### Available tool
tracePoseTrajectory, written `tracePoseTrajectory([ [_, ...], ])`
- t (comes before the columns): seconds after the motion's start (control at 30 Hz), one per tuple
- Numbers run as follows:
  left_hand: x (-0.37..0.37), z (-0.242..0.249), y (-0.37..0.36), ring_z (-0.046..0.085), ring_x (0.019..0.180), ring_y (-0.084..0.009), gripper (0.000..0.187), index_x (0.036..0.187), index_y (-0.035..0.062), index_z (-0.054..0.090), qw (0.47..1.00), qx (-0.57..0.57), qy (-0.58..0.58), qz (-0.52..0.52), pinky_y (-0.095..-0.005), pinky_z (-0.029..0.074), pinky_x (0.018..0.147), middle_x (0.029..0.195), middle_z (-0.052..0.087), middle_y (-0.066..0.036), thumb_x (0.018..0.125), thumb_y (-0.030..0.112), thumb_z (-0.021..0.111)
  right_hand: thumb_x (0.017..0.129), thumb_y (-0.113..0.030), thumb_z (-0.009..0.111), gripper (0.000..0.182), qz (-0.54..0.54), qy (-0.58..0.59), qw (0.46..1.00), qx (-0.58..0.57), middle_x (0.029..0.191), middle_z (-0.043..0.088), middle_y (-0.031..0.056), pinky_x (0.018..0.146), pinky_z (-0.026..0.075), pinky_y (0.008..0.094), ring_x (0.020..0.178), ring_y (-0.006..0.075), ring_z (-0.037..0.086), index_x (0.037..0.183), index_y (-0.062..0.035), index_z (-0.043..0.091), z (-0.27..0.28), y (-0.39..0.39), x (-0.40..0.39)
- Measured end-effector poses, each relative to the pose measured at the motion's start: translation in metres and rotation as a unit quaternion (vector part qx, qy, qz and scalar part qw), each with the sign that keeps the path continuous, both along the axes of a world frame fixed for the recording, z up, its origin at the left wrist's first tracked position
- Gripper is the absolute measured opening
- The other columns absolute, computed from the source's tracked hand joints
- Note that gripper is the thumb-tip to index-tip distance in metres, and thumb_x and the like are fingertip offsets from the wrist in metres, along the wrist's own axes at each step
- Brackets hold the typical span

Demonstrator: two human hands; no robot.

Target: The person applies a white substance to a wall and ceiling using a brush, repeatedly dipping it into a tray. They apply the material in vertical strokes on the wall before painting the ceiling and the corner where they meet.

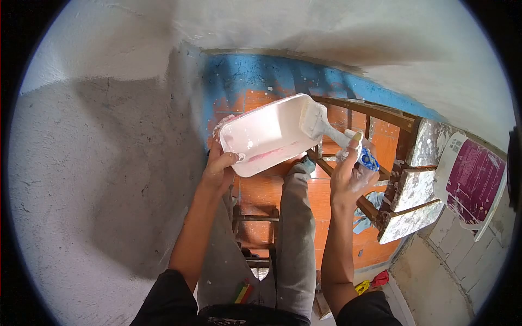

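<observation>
Up on the ladder (380, 179), I am gripping the tray (269, 133) in my left hand (220, 165) while my right hand (353, 174) is clamping the brush (321, 124), bristles inside the tray.

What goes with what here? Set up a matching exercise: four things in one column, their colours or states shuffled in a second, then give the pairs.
Things:
1. tray
2. brush
3. floor
4. bucket

Colour or state:
A. orange, far below
B. maroon label, paint-spattered
C. held by the left hand, coated white inside
D. held by the right hand, bristles at the tray's edge

Pairs: 1-C, 2-D, 3-A, 4-B
</observation>
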State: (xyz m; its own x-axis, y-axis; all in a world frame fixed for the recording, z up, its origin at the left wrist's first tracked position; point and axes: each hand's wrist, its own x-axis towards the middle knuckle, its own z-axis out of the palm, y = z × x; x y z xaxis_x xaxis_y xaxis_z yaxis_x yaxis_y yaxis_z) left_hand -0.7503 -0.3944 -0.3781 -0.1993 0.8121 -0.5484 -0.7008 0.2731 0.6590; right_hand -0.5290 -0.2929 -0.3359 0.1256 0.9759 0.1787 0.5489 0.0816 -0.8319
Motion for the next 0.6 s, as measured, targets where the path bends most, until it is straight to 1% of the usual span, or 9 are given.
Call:
tracePoseTrajectory([
  [0.2, 0.001, -0.002, 0.003, 0.043, 0.134, -0.0254, 0.09, 0.148, 0.0105, 0.032, 1.0, -0.017, -0.008, -0.003, -0.0403, 0.037, 0.113, 0.141, 0.045, -0.009, 0.064, 0.013, 0.065, 0.1, -0.022, 0.058, 0.031, -0.02, 0.021, 1.0, 0.002, 0.064, 0.061, 0.0061, 0.046, 0.038, 0.0243, 0.052, 0.0087, 0.053, 0.093, 0.0062, 0.067, -0.006, 0.005, 0.0],
  [0.3, 0.004, -0.001, 0.009, 0.043, 0.134, -0.0249, 0.09, 0.148, 0.0115, 0.033, 1.0, -0.01, -0.009, -0.006, -0.0399, 0.037, 0.113, 0.141, 0.045, -0.009, 0.064, 0.014, 0.066, 0.1, -0.023, 0.058, 0.031, -0.036, 0.013, 0.999, 0.028, 0.065, 0.062, 0.0075, 0.046, 0.038, 0.0256, 0.051, 0.0091, 0.054, 0.094, 0.0071, 0.066, -0.012, 0.006, 0.002],
  [0.4, 0.005, -0.009, 0.008, 0.044, 0.134, -0.0249, 0.09, 0.147, 0.0114, 0.034, 1.0, -0.009, -0.007, -0.008, -0.0392, 0.037, 0.113, 0.14, 0.046, -0.009, 0.063, 0.013, 0.066, 0.1, -0.022, 0.057, 0.031, -0.08, 0.072, 0.994, -0.021, 0.067, 0.062, 0.0079, 0.046, 0.039, 0.0258, 0.052, 0.0097, 0.054, 0.095, 0.0074, 0.065, -0.009, 0.004, -0.001],
  [0.5, 0.007, -0.01, 0.009, 0.044, 0.134, -0.0248, 0.09, 0.147, 0.0113, 0.034, 1.0, -0.025, -0.015, -0.011, -0.0391, 0.037, 0.113, 0.139, 0.046, -0.009, 0.063, 0.013, 0.065, 0.101, -0.023, 0.056, 0.031, -0.09, 0.07, 0.993, 0.017, 0.068, 0.062, 0.0066, 0.046, 0.039, 0.0242, 0.052, 0.009, 0.053, 0.095, 0.0067, 0.065, -0.01, 0.006, -0.002],
  [0.6, 0.008, -0.008, 0.009, 0.043, 0.134, -0.0247, 0.089, 0.147, 0.0112, 0.034, 0.999, -0.03, -0.009, -0.01, -0.039, 0.037, 0.113, 0.139, 0.046, -0.009, 0.063, 0.013, 0.065, 0.102, -0.025, 0.054, 0.033, -0.119, 0.093, 0.988, 0.025, 0.069, 0.062, 0.0053, 0.046, 0.038, 0.0227, 0.052, 0.008, 0.052, 0.096, 0.0059, 0.066, -0.022, 0.013, 0.008],
])
